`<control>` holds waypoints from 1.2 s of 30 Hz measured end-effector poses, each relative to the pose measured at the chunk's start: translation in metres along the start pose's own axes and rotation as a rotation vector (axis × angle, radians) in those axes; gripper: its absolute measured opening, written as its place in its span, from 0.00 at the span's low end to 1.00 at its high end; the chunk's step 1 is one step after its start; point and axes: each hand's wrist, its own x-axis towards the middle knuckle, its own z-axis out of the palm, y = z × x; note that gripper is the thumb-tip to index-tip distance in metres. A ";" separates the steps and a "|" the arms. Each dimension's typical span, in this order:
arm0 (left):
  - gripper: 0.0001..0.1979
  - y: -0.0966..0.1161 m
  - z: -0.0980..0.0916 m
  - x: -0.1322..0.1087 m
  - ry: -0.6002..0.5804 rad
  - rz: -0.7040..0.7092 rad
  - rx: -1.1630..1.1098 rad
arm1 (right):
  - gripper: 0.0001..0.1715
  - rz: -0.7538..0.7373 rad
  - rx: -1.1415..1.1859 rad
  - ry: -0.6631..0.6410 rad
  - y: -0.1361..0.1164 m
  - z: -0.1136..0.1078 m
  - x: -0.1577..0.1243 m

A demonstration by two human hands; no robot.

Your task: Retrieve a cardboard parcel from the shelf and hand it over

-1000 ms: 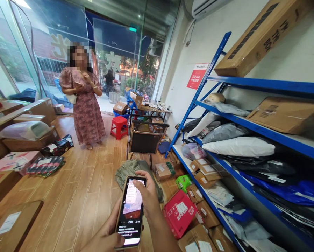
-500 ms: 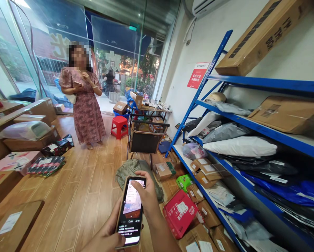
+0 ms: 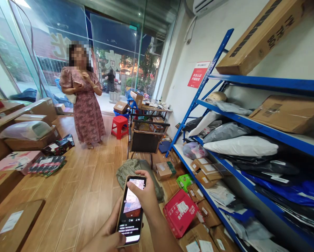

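Note:
A smartphone [image 3: 130, 213] in a light case is held upright at the bottom middle, its lit screen facing me. On the screen is a photo with lines of text below it. My left hand [image 3: 111, 225] grips the phone's lower left side, thumb over the bottom edge. My right hand [image 3: 145, 196] wraps the upper right side, its thumb lying over the top left of the screen. Behind the phone, a grey-green bag [image 3: 155, 180] lies on the floor, partly hidden by my hands.
A blue shelving unit [image 3: 251, 78] with parcels runs along the right. Below it lie a red box [image 3: 180, 213] and several cartons. A person [image 3: 86, 101] stands ahead near the glass front. A black chair [image 3: 146, 138] and red stool [image 3: 119, 126] stand mid-room; more boxes [image 3: 14, 224] line the left.
My right thumb has slid left and slightly down across the phone's screen. The photo on the screen looks slightly different. Both hands still hold the phone in the same place.

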 end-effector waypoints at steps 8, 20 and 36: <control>0.56 -0.004 -0.003 0.001 0.018 -0.012 -0.009 | 0.27 -0.001 -0.005 0.021 0.002 0.001 0.000; 0.53 0.011 0.005 0.002 -0.059 0.038 -0.017 | 0.21 0.050 0.133 0.029 0.004 0.000 0.001; 0.56 -0.002 -0.002 0.005 0.013 -0.014 0.053 | 0.22 0.097 0.151 0.026 0.002 -0.002 -0.001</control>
